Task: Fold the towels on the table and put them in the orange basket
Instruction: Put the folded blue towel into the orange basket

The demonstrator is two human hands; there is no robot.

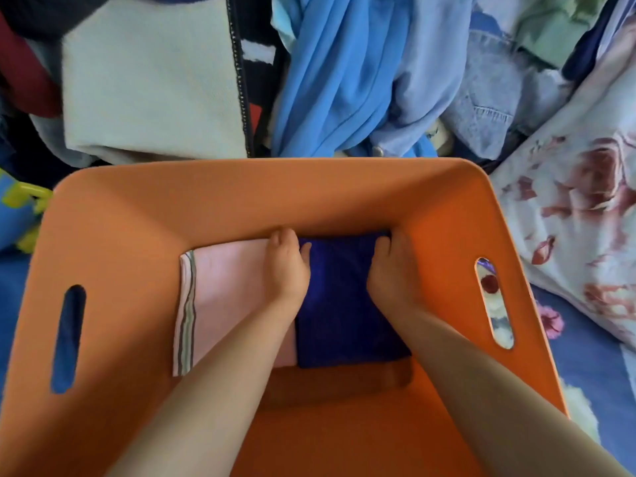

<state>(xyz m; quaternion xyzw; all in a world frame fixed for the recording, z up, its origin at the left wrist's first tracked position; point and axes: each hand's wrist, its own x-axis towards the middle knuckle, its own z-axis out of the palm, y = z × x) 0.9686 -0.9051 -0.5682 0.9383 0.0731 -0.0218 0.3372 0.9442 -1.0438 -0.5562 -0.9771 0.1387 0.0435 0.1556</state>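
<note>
Both my arms reach down into the orange basket (pixel 261 187). A folded dark blue towel (pixel 344 311) lies on the basket floor at the right, against the far wall. My left hand (pixel 285 266) grips its far left corner, thumb on top. My right hand (pixel 392 266) grips its far right corner. A folded pink towel (pixel 227 290) with a striped edge lies flat beside it on the left, partly under my left forearm.
Behind the basket hang clothes: a white garment (pixel 151 80), a bright blue one (pixel 337 80) and denim (pixel 492 98). A floral pillow (pixel 578 208) lies at the right. The basket walls have slot handles on the left (pixel 69 339) and right (pixel 494 304).
</note>
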